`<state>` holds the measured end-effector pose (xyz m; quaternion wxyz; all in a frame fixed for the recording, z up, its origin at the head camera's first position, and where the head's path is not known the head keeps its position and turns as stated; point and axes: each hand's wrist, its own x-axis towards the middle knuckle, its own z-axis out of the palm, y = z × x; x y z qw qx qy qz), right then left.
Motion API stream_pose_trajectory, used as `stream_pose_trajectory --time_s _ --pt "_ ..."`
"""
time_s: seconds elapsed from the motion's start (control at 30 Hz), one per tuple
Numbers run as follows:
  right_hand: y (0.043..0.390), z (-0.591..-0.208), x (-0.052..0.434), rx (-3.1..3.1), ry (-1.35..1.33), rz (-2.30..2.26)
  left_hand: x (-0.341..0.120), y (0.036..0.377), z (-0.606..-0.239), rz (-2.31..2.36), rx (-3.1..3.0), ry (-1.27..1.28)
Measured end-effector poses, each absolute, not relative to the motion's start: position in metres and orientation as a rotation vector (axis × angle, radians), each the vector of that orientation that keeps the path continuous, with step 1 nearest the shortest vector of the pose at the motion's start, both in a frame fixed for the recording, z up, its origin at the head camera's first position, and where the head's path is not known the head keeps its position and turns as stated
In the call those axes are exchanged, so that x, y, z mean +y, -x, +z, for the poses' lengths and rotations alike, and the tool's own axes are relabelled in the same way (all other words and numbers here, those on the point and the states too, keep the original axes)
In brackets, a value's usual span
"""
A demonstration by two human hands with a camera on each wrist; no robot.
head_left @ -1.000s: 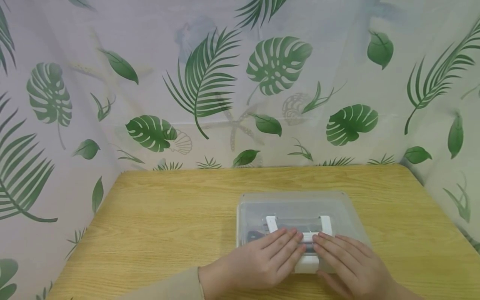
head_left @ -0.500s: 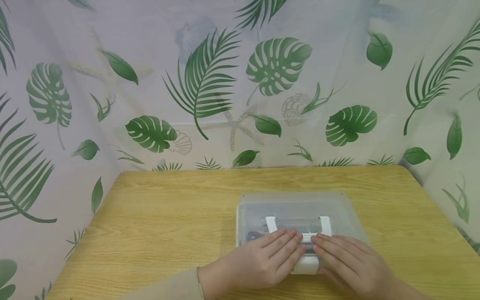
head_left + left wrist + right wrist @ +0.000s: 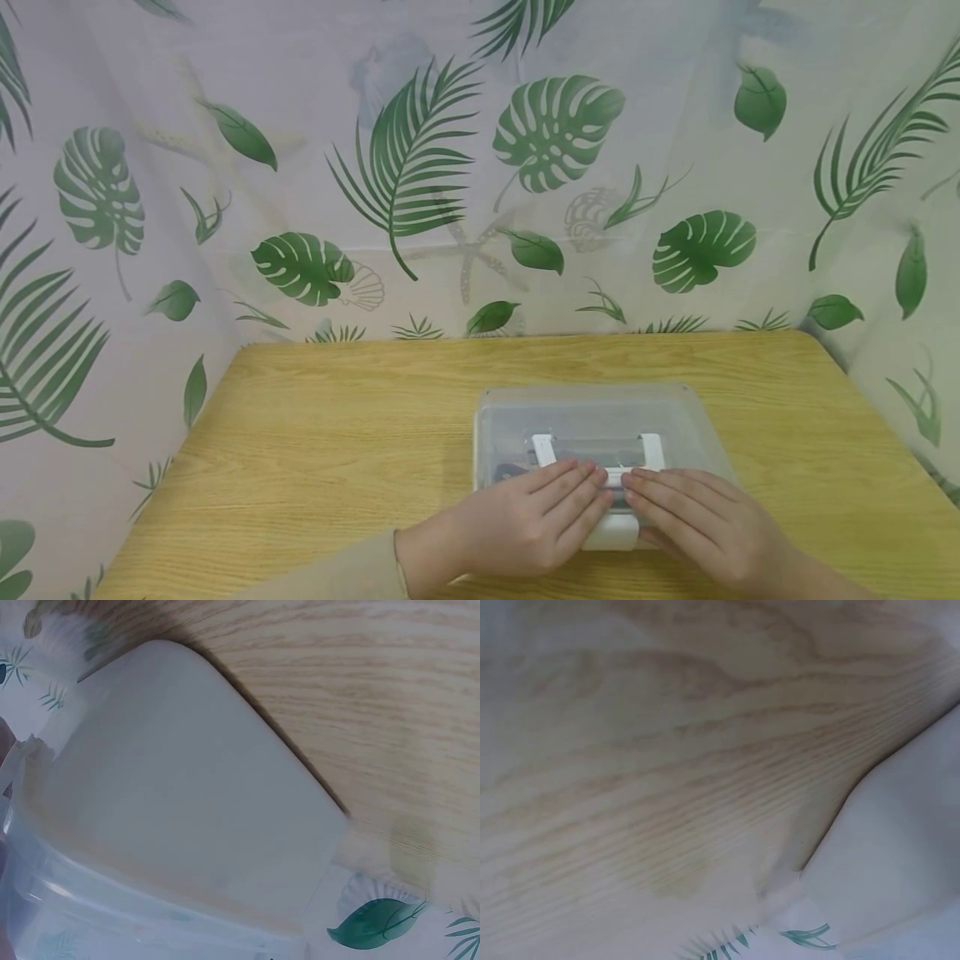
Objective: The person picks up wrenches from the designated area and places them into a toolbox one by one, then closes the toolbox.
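A storage box with a clear lid (image 3: 585, 408) stands on the table, a white handle (image 3: 652, 450) on its top. My left hand (image 3: 525, 521) lies over the lid's front left, straight fingers reaching to the handle bar. From the other side my right hand (image 3: 708, 521) mirrors it, fingertips at the same bar and a small gap between the two hands. Below that gap shows a white latch (image 3: 611, 532) on the box front. The left thumb is hidden and the right one mostly so. The left wrist view shows the box's white side wall (image 3: 172, 780).
The wooden table (image 3: 322, 433) stretches out to the left of the box and behind it. A leaf-printed cloth (image 3: 450, 150) hangs around the table's back and sides. Dark contents show dimly through the lid.
My right thumb has moved up toward the box front and is less visible below the hand. Otherwise both hands and the box stay nearly where they were.
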<state>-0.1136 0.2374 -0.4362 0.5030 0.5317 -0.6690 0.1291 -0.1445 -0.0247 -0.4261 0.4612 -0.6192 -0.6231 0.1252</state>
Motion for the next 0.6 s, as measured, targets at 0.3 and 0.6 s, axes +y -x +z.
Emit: stream_pose_trajectory --time_s 0.3,0.6 --pt "0.1145 -0.437 0.2398 -1.625 -1.292 0.308 -0.0248 0.1476 -0.4234 0.295 -1.502 1.536" --pt "0.1127 -0.4339 0.241 -1.668 -1.304 0.326 -0.0249 0.1478 -0.4225 0.262 -1.533 1.542"
